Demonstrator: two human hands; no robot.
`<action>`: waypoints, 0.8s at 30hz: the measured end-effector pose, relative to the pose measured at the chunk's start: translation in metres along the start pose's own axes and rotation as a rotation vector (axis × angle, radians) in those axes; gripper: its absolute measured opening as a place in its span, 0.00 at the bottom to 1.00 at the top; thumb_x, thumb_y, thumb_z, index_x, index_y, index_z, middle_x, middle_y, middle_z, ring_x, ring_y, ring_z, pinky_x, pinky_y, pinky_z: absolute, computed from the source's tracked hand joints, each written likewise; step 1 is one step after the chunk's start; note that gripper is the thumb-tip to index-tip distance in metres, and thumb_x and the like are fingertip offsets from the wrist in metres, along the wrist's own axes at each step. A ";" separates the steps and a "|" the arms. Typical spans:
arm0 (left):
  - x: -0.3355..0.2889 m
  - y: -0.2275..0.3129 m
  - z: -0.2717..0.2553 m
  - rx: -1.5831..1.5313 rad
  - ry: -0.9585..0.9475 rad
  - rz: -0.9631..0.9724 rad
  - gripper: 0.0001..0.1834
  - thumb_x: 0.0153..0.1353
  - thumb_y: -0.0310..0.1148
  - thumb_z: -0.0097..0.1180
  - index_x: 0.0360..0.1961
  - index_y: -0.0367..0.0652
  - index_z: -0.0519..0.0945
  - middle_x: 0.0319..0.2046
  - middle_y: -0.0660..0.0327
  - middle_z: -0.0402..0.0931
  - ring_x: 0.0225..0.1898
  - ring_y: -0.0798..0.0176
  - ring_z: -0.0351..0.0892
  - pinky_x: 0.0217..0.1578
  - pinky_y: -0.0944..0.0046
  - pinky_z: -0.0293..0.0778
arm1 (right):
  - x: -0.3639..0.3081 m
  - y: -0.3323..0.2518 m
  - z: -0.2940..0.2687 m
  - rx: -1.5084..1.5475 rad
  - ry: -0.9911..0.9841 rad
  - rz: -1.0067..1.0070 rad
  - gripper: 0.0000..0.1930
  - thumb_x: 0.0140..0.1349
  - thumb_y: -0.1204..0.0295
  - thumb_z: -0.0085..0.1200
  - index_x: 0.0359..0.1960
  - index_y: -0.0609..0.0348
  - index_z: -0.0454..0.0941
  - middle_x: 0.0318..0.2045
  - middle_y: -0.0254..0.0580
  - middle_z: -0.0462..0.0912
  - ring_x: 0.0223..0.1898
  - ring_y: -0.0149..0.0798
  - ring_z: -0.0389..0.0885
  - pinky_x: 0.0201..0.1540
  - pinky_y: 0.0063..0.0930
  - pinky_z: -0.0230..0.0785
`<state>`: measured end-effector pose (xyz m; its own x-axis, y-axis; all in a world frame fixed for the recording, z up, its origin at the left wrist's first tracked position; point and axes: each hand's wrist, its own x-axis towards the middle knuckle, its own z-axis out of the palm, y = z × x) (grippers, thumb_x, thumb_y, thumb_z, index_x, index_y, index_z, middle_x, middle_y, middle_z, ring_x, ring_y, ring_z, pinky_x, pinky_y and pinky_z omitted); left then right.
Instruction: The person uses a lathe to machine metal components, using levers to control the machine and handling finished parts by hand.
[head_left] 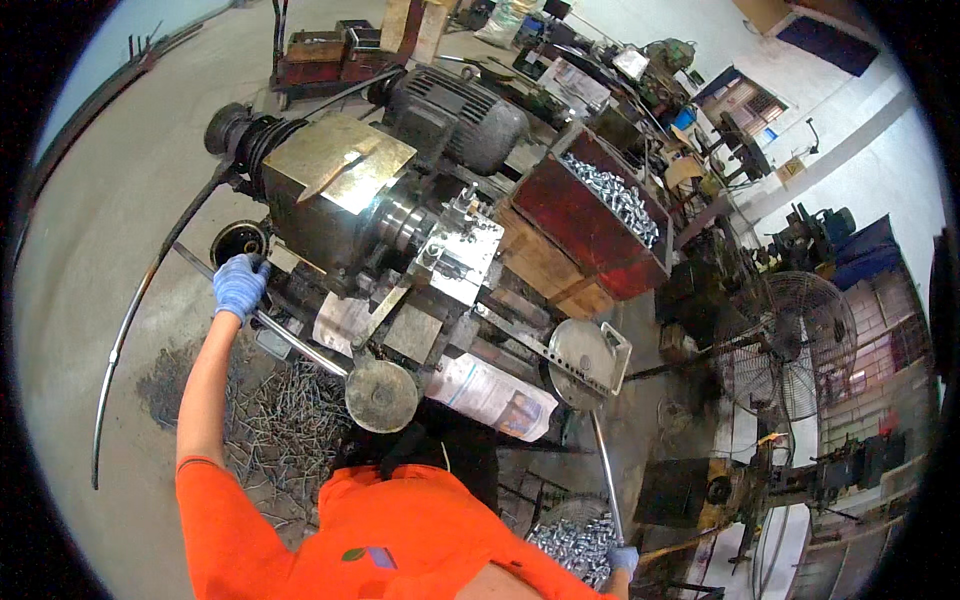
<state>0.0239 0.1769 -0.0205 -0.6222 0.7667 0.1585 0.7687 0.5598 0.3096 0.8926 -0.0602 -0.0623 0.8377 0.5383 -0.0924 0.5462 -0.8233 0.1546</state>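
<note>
My left hand [241, 286], in a light blue glove, is at the near rim of a black round cup-shaped part [238, 243] on the machine's left side. Its fingers are curled, and what they hold, if anything, is hidden. A long steel bar [300, 343] runs past this hand toward a round metal disc [382, 396]. Low on the right, my right hand [622, 560], also gloved, is closed at the lower end of a shiny metal lever [607, 470]. Beside it a basket holds small shiny metal pieces [573, 545]. The lathe-like machine [335, 180] stands before me.
A red bin [590, 235] of small metal parts rests on wood behind the machine, near a ribbed motor [455, 115]. Metal scraps [285, 420] cover the floor at lower left. A large fan [785, 345] stands right. A dark hose [150, 270] arcs on the left.
</note>
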 end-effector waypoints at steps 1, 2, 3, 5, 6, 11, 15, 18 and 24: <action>0.000 0.001 0.000 -0.007 -0.008 -0.004 0.14 0.52 0.46 0.55 0.34 0.49 0.83 0.31 0.53 0.79 0.35 0.51 0.78 0.38 0.55 0.73 | -0.002 0.000 -0.002 -0.003 -0.006 -0.015 0.22 0.45 0.58 0.58 0.31 0.69 0.78 0.36 0.62 0.79 0.43 0.54 0.77 0.44 0.41 0.71; 0.000 0.002 -0.001 -0.013 -0.016 -0.008 0.14 0.52 0.45 0.55 0.34 0.50 0.83 0.31 0.53 0.79 0.35 0.51 0.78 0.38 0.55 0.73 | -0.003 0.001 -0.003 -0.006 -0.012 -0.030 0.22 0.45 0.59 0.58 0.31 0.69 0.78 0.36 0.62 0.78 0.43 0.54 0.77 0.44 0.41 0.71; 0.000 0.003 -0.002 -0.019 -0.024 -0.013 0.14 0.52 0.45 0.55 0.34 0.50 0.83 0.31 0.53 0.79 0.35 0.51 0.78 0.38 0.55 0.73 | -0.004 0.003 -0.003 -0.009 -0.018 -0.046 0.22 0.45 0.59 0.58 0.31 0.69 0.79 0.37 0.63 0.78 0.44 0.54 0.77 0.44 0.41 0.71; -0.001 0.004 -0.003 -0.024 -0.017 -0.008 0.14 0.52 0.45 0.55 0.34 0.50 0.83 0.31 0.53 0.79 0.35 0.51 0.78 0.38 0.55 0.73 | -0.006 0.004 -0.002 0.006 0.000 -0.007 0.22 0.45 0.59 0.58 0.31 0.69 0.79 0.36 0.63 0.78 0.43 0.54 0.78 0.44 0.41 0.71; -0.002 0.005 -0.003 -0.026 -0.013 -0.007 0.14 0.52 0.44 0.55 0.35 0.50 0.83 0.31 0.53 0.79 0.35 0.51 0.78 0.39 0.55 0.73 | -0.006 0.004 -0.001 0.013 0.009 0.011 0.22 0.45 0.59 0.58 0.32 0.69 0.79 0.36 0.63 0.78 0.43 0.55 0.78 0.44 0.41 0.71; -0.001 0.005 0.000 -0.023 -0.019 -0.001 0.14 0.53 0.44 0.54 0.35 0.50 0.82 0.32 0.53 0.79 0.35 0.50 0.78 0.38 0.55 0.73 | 0.006 0.020 0.015 0.007 0.065 -0.059 0.22 0.44 0.59 0.59 0.32 0.69 0.79 0.35 0.63 0.79 0.42 0.55 0.78 0.43 0.40 0.71; -0.002 0.003 -0.003 0.004 -0.034 0.003 0.14 0.53 0.45 0.54 0.35 0.50 0.82 0.32 0.54 0.79 0.36 0.50 0.78 0.38 0.54 0.73 | -0.005 0.004 0.003 0.002 0.013 0.014 0.22 0.43 0.59 0.59 0.32 0.69 0.79 0.35 0.63 0.79 0.42 0.55 0.78 0.44 0.40 0.71; -0.002 -0.002 0.005 -0.043 0.027 0.031 0.14 0.53 0.45 0.54 0.35 0.50 0.82 0.32 0.54 0.79 0.36 0.51 0.78 0.38 0.55 0.73 | -0.008 0.008 0.002 0.000 0.022 0.006 0.21 0.44 0.60 0.58 0.32 0.69 0.78 0.36 0.63 0.79 0.42 0.56 0.78 0.44 0.40 0.71; -0.003 -0.001 0.004 -0.037 0.015 -0.007 0.15 0.53 0.47 0.54 0.34 0.49 0.82 0.32 0.53 0.79 0.36 0.50 0.78 0.38 0.54 0.73 | -0.031 -0.015 -0.026 -0.029 -0.015 0.014 0.22 0.48 0.59 0.53 0.35 0.70 0.76 0.39 0.63 0.78 0.44 0.56 0.76 0.46 0.40 0.70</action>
<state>0.0253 0.1756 -0.0249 -0.6296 0.7580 0.1702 0.7586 0.5527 0.3451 0.8585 -0.0600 -0.0356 0.8452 0.5240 -0.1050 0.5343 -0.8248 0.1848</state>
